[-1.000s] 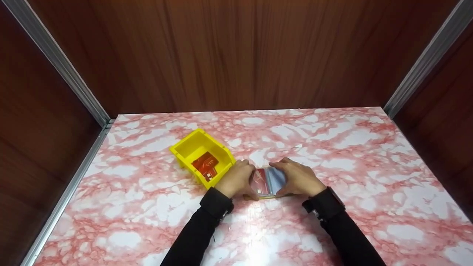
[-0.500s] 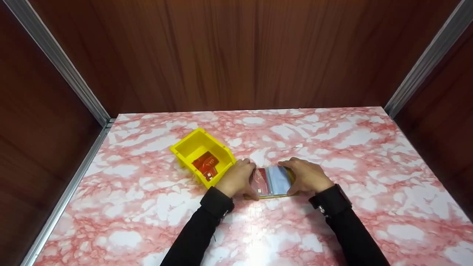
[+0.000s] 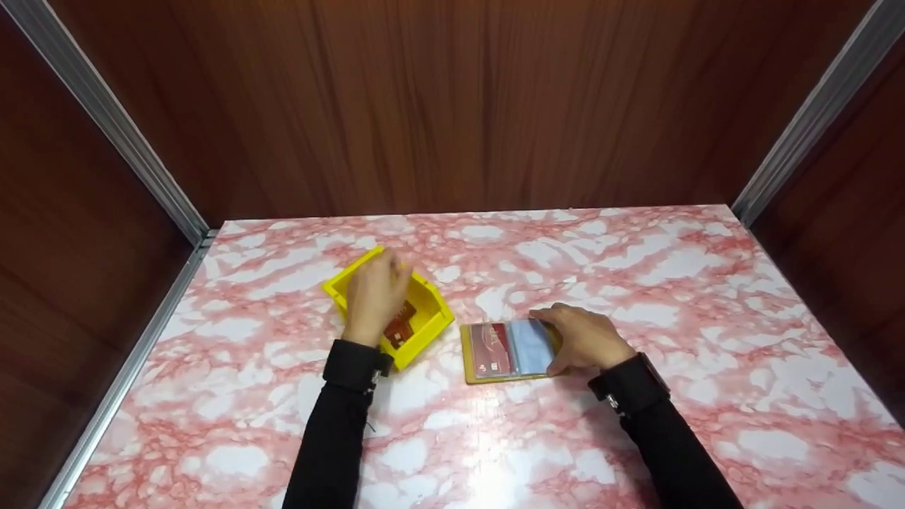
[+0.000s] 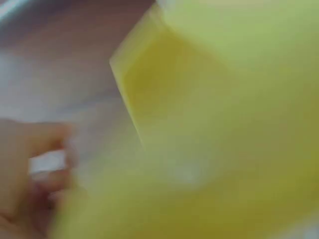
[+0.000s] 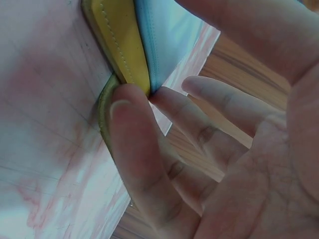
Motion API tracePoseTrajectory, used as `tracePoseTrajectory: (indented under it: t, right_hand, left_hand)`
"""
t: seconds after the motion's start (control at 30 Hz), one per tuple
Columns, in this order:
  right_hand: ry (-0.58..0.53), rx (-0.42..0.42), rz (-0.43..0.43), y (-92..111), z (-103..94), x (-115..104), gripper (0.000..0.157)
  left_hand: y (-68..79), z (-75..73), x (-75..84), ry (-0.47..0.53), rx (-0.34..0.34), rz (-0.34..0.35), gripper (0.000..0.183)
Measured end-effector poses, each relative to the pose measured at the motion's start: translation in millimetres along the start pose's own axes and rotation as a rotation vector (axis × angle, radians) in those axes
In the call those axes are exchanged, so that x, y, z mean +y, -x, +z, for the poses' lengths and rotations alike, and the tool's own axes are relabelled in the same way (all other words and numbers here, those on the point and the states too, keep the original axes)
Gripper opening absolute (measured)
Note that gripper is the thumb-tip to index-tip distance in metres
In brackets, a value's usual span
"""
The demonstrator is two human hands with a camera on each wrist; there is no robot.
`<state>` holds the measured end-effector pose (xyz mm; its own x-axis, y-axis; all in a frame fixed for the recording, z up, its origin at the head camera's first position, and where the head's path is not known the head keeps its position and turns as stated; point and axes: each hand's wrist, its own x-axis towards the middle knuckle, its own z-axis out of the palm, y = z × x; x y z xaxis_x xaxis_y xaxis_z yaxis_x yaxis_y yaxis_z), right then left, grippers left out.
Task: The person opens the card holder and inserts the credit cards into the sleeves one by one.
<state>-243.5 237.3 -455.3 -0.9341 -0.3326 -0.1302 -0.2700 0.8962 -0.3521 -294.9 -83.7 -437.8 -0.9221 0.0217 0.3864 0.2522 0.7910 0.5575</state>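
left-hand grip (image 3: 377, 293) over yellow bin (image 3: 422, 348), blurred, fingers unclear. red cards (image 3: 400, 326) inside bin, partly covered by it. open yellow card holder (image 3: 515, 350) flat on pink-white marbled tabletop (image 3: 495, 431), just beside bin, small gap. red card (image 3: 491, 350) in its left side, bluish sleeve (image 3: 532, 346) on right. right-hand grip (image 3: 583, 337) holds holder's right end, thumb near edge, fingers far edge.

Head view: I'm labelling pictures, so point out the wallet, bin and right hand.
Wallet (image 3: 515, 348): head view, along its fold.
Bin (image 3: 425, 338): head view, wall nearest the wallet.
Right hand (image 3: 585, 338): head view, back of hand.
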Motion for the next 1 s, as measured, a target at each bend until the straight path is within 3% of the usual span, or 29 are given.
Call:
tracePoseTrajectory:
  t: [0.03,0.1,0.23,0.3,0.43,0.53,0.87,1.0]
  right_hand:
    - [-0.003,0.001,-0.001,-0.2,0.5,0.3,0.098]
    - [-0.003,0.002,-0.009,0.1,0.5,0.6,0.098]
    - [-0.001,0.003,-0.023,0.9,0.0,1.3,0.097]
    - [0.001,0.001,-0.026,0.9,-0.1,1.5,0.097]
    - [-0.007,0.001,-0.027,0.3,-0.1,1.1,0.098]
    - [-0.014,0.002,-0.026,0.1,0.0,1.4,0.1]
    - [-0.021,-0.001,-0.034,0.0,1.2,2.0,0.101]
    - [-0.014,-0.005,-0.033,0.4,0.1,1.8,0.102]
  left_hand:
    - [-0.2,1.0,-4.9,-0.084,-0.015,-0.025,0.021]
    - [2.0,3.2,-9.1,-0.234,-0.115,-0.079,0.037]
    - [7.1,8.1,-8.7,-0.432,-0.346,-0.137,0.086]
    - [8.5,8.8,-8.2,-0.495,-0.436,-0.154,0.086]
    - [9.5,7.8,-7.4,-0.568,-0.537,-0.161,0.063]
    - [9.3,6.7,-7.6,-0.567,-0.559,-0.152,0.053]
    - [10.5,6.1,-10.2,-0.564,-0.508,-0.133,0.082]
    - [11.6,5.0,-11.0,-0.5,-0.467,-0.116,0.079]
